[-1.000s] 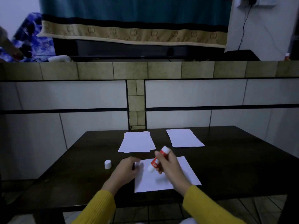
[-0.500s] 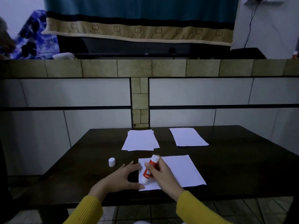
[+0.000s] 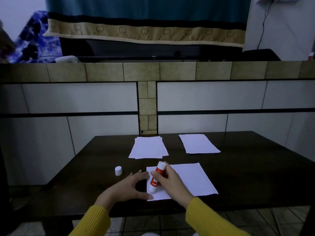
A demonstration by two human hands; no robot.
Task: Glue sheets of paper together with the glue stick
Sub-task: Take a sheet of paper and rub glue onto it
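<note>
The glue stick (image 3: pixel 156 178) has slid nearer; right hand (image 3: pixel 167 180) grips it on the sheet (image 3: pixel 187 178), left hand (image 3: pixel 129 187) splayed open pinning its edge

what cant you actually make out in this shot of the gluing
- Head view: whether the glue stick tip touches the near sheet; too small and dim to tell.
- Any glue already on that sheet: white on white, not visible.
- Label text on the stick: too small, partly covered by the right hand.
- How many sheets are in the left stack and right stack: edges overlap.
- The left hand covers part of the sheet's left edge.
</note>
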